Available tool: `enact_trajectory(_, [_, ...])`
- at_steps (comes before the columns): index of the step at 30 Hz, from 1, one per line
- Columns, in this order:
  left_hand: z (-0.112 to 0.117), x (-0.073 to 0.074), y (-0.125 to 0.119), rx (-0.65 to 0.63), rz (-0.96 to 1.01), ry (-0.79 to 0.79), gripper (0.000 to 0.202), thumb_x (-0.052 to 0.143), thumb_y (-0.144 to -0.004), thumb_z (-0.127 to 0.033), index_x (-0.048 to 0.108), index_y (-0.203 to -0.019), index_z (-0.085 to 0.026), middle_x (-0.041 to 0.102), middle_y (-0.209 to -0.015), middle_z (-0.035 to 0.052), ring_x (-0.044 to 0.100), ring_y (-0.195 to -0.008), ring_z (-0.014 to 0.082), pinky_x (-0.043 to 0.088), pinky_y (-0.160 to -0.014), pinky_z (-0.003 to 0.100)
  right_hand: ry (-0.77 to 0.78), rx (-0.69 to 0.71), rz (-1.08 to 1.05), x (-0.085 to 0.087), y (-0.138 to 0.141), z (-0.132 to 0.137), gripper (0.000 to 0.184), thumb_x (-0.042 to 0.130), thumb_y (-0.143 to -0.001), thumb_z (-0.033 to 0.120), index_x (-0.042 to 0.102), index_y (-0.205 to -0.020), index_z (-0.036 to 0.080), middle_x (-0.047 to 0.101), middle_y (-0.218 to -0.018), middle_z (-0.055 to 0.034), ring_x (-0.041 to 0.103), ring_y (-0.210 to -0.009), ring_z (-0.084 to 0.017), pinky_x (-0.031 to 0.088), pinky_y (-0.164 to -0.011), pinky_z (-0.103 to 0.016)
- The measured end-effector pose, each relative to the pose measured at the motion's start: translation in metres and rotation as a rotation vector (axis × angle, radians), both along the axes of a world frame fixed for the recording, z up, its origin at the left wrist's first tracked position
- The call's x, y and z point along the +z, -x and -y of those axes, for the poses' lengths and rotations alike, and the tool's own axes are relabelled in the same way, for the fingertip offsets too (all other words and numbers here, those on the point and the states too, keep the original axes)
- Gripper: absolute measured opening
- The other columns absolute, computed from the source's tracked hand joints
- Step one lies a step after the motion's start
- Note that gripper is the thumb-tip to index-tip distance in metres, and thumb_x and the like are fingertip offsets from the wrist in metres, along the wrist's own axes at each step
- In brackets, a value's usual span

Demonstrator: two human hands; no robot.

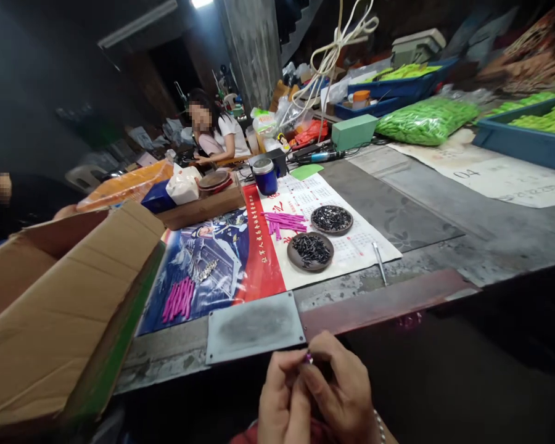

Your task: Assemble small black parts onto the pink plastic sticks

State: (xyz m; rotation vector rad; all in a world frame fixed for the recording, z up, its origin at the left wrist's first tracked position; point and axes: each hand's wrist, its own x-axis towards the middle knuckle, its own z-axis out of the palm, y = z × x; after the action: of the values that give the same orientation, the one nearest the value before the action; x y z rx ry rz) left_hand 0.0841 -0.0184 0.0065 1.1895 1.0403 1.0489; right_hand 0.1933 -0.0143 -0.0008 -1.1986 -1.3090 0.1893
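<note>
Both my hands meet just in front of the table edge, fingertips pinched together. Between them shows the end of a small magenta piece [309, 357] with a shiny tip; most of it is hidden by the fingers. My left hand [281, 391] is closed on it from the left, and my right hand [345, 385] from the right. Beyond them, a grey metal plate [255, 327] lies at the table edge. Slim magenta sticks [179, 300] lie in a row on a blue poster, beside small shiny metal parts [208, 270]. More magenta sticks [284, 223] lie on the calendar sheet.
Two round dishes, a near one [290, 259] and a far one [350, 227], hold small dark parts. Tweezers [379, 264] lie to their right. A cardboard box [74, 308] stands at left, blue trays [522, 145] at right. Another person [231, 135] sits across the room.
</note>
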Motion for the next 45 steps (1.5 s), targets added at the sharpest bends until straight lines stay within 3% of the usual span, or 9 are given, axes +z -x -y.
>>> enact_trajectory(4, [-0.002, 0.003, 0.006, -0.063, 0.017, -0.031, 0.024, 0.061, -0.096, -0.043, 0.07, -0.1, -0.02, 0.07, -0.091, 0.0053, 0.066, -0.08, 0.0174, 0.054, -0.075, 0.025, -0.009, -0.091, 0.123, -0.001, 0.003, 0.002, 0.026, 0.045, -0.1, 0.016, 0.05, -0.075, 0.022, 0.049, -0.058, 0.0036, 0.048, -0.048, -0.012, 0.035, -0.049, -0.026])
enact_trajectory(10, [0.001, 0.002, 0.017, -0.135, 0.044, 0.006, 0.018, 0.054, -0.101, -0.035, 0.064, -0.107, -0.021, 0.064, -0.088, 0.0025, 0.06, -0.075, 0.013, 0.051, -0.07, 0.021, 0.228, 0.138, -0.067, -0.002, 0.004, 0.004, 0.034, 0.043, -0.104, 0.024, 0.045, -0.07, 0.022, 0.047, -0.057, 0.0056, 0.047, -0.044, -0.008, 0.038, -0.042, -0.019])
enact_trajectory(13, [0.0, 0.005, 0.02, -0.137, 0.07, 0.032, 0.016, 0.052, -0.103, -0.033, 0.061, -0.108, -0.022, 0.064, -0.088, 0.0015, 0.059, -0.074, 0.0119, 0.05, -0.07, 0.021, 0.164, 0.076, -0.201, -0.008, 0.008, 0.006, 0.009, 0.059, -0.097, 0.027, 0.058, -0.091, 0.021, 0.061, -0.074, 0.001, 0.06, -0.058, -0.012, 0.052, -0.053, -0.023])
enact_trajectory(15, [-0.002, 0.006, 0.023, -0.144, 0.081, 0.031, 0.017, 0.049, -0.104, -0.033, 0.061, -0.106, -0.021, 0.066, -0.091, 0.0026, 0.059, -0.075, 0.0125, 0.05, -0.071, 0.023, 0.103, 0.03, -0.154, -0.013, 0.013, 0.008, 0.019, 0.068, -0.09, 0.017, 0.057, -0.104, 0.023, 0.067, -0.083, -0.0015, 0.066, -0.067, -0.015, 0.057, -0.06, -0.027])
enact_trajectory(20, [-0.007, 0.002, 0.031, -0.127, 0.066, 0.019, 0.014, 0.048, -0.104, -0.03, 0.059, -0.104, -0.022, 0.065, -0.088, 0.0011, 0.058, -0.076, 0.0129, 0.049, -0.073, 0.023, 0.153, 0.101, -0.087, -0.016, 0.027, 0.005, 0.022, 0.057, -0.09, 0.004, 0.05, -0.084, 0.023, 0.064, -0.072, 0.0001, 0.063, -0.062, -0.013, 0.053, -0.055, -0.024])
enact_trajectory(26, [-0.012, -0.004, 0.041, -0.176, 0.079, 0.027, 0.016, 0.046, -0.105, -0.031, 0.058, -0.103, -0.021, 0.054, -0.074, -0.0028, 0.048, -0.063, 0.01, 0.04, -0.06, 0.021, 0.367, 0.088, -0.264, -0.008, 0.028, -0.008, 0.004, 0.054, -0.101, 0.023, 0.055, -0.097, 0.023, 0.056, -0.061, 0.0056, 0.052, -0.044, -0.009, 0.043, -0.04, -0.017])
enact_trajectory(29, [-0.018, -0.005, 0.047, -0.18, 0.096, 0.088, 0.017, 0.046, -0.104, -0.032, 0.057, -0.106, -0.02, 0.05, -0.07, -0.0042, 0.045, -0.06, 0.0098, 0.038, -0.058, 0.022, 0.526, 0.224, -0.523, -0.002, 0.021, -0.009, 0.024, 0.04, -0.107, 0.036, 0.058, -0.098, 0.023, 0.056, -0.06, 0.0052, 0.049, -0.041, -0.008, 0.042, -0.038, -0.017])
enact_trajectory(39, [-0.024, -0.008, 0.062, -0.114, 0.029, 0.003, 0.015, 0.044, -0.104, -0.023, 0.058, -0.108, -0.023, 0.06, -0.083, -0.0006, 0.058, -0.074, 0.0127, 0.047, -0.07, 0.023, 0.234, 0.11, 0.331, -0.01, 0.043, -0.015, 0.008, 0.05, -0.098, 0.015, 0.056, -0.098, 0.02, 0.062, -0.08, -0.0025, 0.061, -0.069, -0.015, 0.049, -0.064, -0.025])
enact_trajectory(45, [-0.028, -0.008, 0.07, -0.125, -0.102, -0.154, 0.019, 0.044, -0.1, -0.013, 0.058, -0.107, -0.022, 0.062, -0.078, -0.0016, 0.058, -0.063, 0.0107, 0.046, -0.062, 0.02, 0.401, 0.182, 0.244, -0.004, 0.043, -0.021, 0.026, 0.043, -0.102, 0.016, 0.049, -0.078, 0.022, 0.051, -0.064, 0.0029, 0.049, -0.053, -0.012, 0.041, -0.051, -0.023])
